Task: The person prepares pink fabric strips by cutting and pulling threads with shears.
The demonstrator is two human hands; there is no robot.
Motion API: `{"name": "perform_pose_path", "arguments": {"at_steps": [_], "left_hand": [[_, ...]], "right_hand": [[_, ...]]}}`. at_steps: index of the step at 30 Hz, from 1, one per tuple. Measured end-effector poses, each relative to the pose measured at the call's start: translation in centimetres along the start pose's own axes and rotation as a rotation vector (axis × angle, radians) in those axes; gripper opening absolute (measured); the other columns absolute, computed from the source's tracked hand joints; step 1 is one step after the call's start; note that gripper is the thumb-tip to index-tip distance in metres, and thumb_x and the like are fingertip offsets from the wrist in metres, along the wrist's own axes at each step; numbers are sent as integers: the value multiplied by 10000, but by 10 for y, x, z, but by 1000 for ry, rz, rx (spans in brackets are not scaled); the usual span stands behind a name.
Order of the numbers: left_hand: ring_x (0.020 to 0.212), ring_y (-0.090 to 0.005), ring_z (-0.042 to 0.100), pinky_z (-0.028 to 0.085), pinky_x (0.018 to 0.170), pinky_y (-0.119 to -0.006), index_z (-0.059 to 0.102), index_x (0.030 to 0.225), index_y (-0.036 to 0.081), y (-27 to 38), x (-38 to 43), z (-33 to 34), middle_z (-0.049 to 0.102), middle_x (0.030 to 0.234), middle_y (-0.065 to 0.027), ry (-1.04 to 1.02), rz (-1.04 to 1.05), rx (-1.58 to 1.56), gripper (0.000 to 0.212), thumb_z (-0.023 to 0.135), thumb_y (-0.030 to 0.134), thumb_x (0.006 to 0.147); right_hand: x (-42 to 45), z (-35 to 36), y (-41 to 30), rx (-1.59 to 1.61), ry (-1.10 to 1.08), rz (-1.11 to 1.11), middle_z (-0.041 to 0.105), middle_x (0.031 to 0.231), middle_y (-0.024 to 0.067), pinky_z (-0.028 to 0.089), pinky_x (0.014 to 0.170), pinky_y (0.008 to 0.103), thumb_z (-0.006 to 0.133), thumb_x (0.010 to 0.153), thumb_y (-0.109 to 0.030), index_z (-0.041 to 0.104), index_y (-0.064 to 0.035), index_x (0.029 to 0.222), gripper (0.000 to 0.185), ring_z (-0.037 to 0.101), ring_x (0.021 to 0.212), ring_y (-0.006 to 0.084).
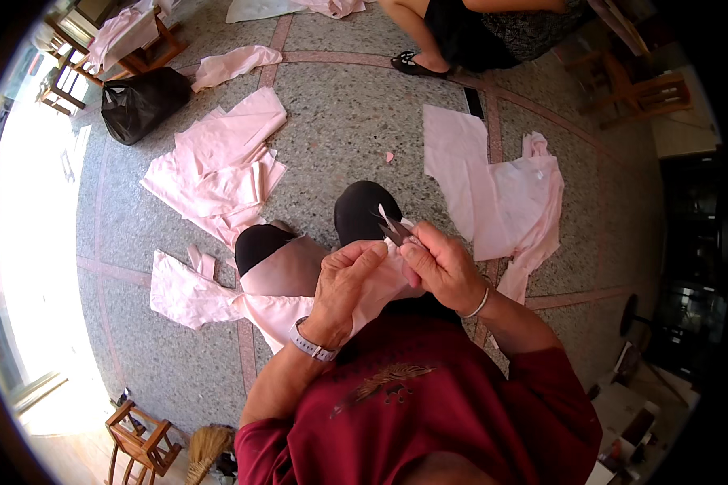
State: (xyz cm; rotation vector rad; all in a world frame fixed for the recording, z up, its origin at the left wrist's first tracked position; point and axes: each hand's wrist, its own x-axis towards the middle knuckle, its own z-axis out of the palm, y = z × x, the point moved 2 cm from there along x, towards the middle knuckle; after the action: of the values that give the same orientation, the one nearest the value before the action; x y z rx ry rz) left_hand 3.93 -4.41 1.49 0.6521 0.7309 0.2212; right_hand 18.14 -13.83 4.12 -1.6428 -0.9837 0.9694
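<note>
My left hand [347,276] pinches the edge of a pale pink cloth piece [279,315] that drapes across my lap. In my right hand [443,264] is a small pair of metal thread snips [394,232], their pointed blades turned toward the left hand and slightly apart. The cloth's edge runs up to the blades between both hands. A thin strip of pale cloth [381,210] stands up just beyond the blade tips. Below the hands, the fold of cloth over my lap partly hides my legs.
Pink cloth pieces lie in a heap [218,163] at left and another pile [503,188] at right. A phone-like dark slab [474,103] rests beyond it. A black plastic bag [142,103], wooden chair [142,439] and straw broom [208,451] stand leftward. Another person's foot [421,63] is ahead.
</note>
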Motion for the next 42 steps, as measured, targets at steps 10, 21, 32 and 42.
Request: {"name": "perform_pose_path", "arguments": {"at_steps": [10,21,32,42], "left_hand": [[802,-58,590,486,733,-217,690,989,33,12,2,-7,666,884,10,-117,145,188,156,636,170,936],[829,-81,609,499,757,-241,688,1022,2,2,5,-6,677,922,-20,-19,43,5,216,639,195,939],[825,-95,614,494,765,-244,691,1012,3,0,11,-8,683,908,-33,-64,38,-108,228,635,211,935],[785,-131,641,520,735,-270,676,968,-6,2,10,-7,687,881,-64,-54,-26,-227,223,628,210,937]], "right_hand": [[40,-19,-3,-7,-277,69,539,660,-6,389,570,254,657,910,-256,591,21,878,286,441,648,45],[26,-21,-10,-183,-64,0,594,686,92,451,597,305,586,945,-203,561,42,908,248,541,636,118],[-2,-11,-28,-177,-196,68,587,597,114,462,541,359,455,990,-161,534,14,1085,214,607,547,247],[-3,-12,-26,-160,-211,98,583,593,97,474,551,342,453,972,-127,523,11,1216,289,595,541,202]]}}
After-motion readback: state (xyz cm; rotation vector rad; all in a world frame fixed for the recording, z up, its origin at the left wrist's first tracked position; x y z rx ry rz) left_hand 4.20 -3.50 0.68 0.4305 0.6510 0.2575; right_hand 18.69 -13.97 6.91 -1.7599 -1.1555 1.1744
